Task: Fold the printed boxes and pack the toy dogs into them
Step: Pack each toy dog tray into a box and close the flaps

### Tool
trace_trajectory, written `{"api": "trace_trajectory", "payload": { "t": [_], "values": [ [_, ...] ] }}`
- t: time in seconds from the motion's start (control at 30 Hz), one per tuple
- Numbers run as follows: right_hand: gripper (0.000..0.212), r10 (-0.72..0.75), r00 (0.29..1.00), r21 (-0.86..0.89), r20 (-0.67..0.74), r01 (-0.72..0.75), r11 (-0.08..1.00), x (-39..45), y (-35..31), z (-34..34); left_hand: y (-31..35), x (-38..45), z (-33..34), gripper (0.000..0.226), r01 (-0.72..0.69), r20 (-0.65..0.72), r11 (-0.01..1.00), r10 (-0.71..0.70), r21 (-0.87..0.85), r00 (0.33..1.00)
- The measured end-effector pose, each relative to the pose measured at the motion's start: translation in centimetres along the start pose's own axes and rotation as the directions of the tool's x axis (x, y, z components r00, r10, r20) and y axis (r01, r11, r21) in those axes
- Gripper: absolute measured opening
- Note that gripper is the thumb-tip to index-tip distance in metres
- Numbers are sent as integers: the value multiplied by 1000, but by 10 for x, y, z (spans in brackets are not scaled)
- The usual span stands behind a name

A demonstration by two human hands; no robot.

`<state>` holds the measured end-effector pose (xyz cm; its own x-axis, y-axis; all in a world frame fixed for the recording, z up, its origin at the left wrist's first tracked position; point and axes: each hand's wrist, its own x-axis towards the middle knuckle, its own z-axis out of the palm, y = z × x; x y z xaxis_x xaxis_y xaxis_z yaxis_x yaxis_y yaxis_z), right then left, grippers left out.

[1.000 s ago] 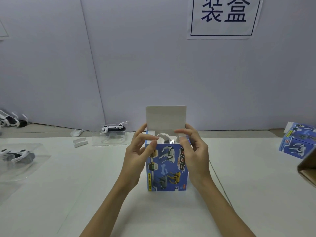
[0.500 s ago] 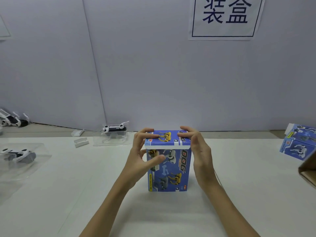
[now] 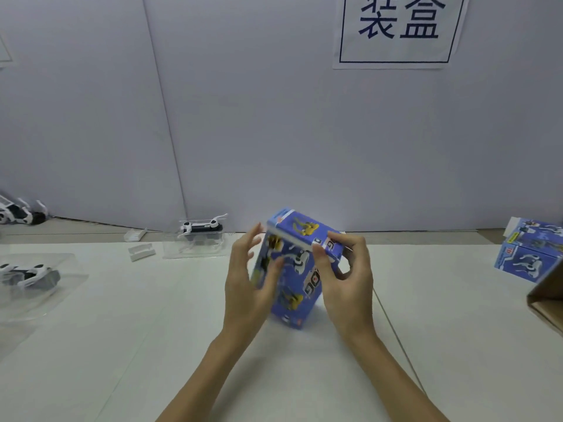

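Two hands on one box point(image 3: 294, 271) from where I'm watching: blue printed carton w/ toy-dog art, top flap closed, tilted so its top leans left and away, its bottom corner low over the table point(image 3: 441, 315) near centre; can't tell if that corner touches the surface, pic is motion-blurred there. R hand point(image 3: 345, 277) grasps the box at its upper right, thumb on the front face, fingers curled round the top edge and right side. L hand point(image 3: 248, 278) sits at the box's left side, fingers mostly straight and spread, thumb across the front face; looks like contact w/ the left panel, but blur means I can't call it a firm grip. Both forearms come up from the bottom edge of the view. Left of the box, at the table's far edge, a toy dog point(image 3: 201, 228) (white/black) sits in a clear tray point(image 3: 195, 246); just left of it, two small white pieces point(image 3: 140, 251). Nearer me on the far left, a 2nd dog point(image 3: 29, 277) lies in another clear tray point(image 3: 45, 296), and a 3rd dog point(image 3: 18, 213) lies by the wall, cut off by the frame. Far right: a 2nd blue box point(image 3: 531, 249) lying on the table, and a brown carton corner point(image 3: 547, 303) poking in. On the wall, a white sign point(image 3: 396, 28) w/ dark characters.
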<state>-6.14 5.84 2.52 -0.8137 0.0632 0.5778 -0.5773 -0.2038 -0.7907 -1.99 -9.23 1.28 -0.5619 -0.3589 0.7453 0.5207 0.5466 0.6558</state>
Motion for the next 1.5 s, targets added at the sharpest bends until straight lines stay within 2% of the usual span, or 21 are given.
{"api": "trace_trajectory", "payload": {
  "t": [0.07, 0.13, 0.2, 0.27, 0.37, 0.43, 0.53, 0.7, 0.9, 1.3, 1.5],
  "values": [
    [33, 84, 996, 123, -1, -83, 989, -5, -1, 4, 1, -4, 1, 88, -163, 101, 957, 142, 240, 985],
    [43, 225, 972, 214, 75, -236, 948, -13, 2, 8, 3, -6, 2, 110, -242, 152, 877, 195, 416, 969],
    [40, 331, 929, 232, 164, -362, 903, -16, 8, 11, 3, -4, 1, 112, -277, 164, 824, 225, 495, 961],
    [32, 351, 913, 169, 207, -387, 906, -11, 13, 9, -3, 0, -7, 106, -336, 225, 786, 254, 519, 941],
    [38, 320, 914, 58, 250, -344, 937, -1, 17, 0, -14, 7, -21, 92, -434, 338, 746, 293, 504, 895],
    [35, 297, 917, 5, 267, -309, 951, 2, 19, -5, -17, 9, -24, 80, -483, 389, 717, 312, 503, 867],
    [31, 247, 929, -15, 276, -253, 967, 1, 19, -6, -19, 11, -25, 77, -529, 441, 656, 315, 539, 840],
    [51, 155, 936, -58, 318, -144, 988, -1, 13, -2, -17, 12, -26, 75, -534, 425, 636, 335, 556, 841],
    [52, 56, 924, -102, 378, -19, 995, -5, 16, -2, -11, 11, -23, 70, -537, 428, 621, 334, 570, 840],
    [48, 58, 905, -56, 422, -38, 998, -2, 16, -4, -6, 9, -19, 65, -518, 403, 603, 328, 606, 854],
    [48, 86, 899, -92, 430, -51, 994, -2, 17, -2, -8, 9, -22, 65, -521, 401, 608, 335, 600, 853]
  ]
}}
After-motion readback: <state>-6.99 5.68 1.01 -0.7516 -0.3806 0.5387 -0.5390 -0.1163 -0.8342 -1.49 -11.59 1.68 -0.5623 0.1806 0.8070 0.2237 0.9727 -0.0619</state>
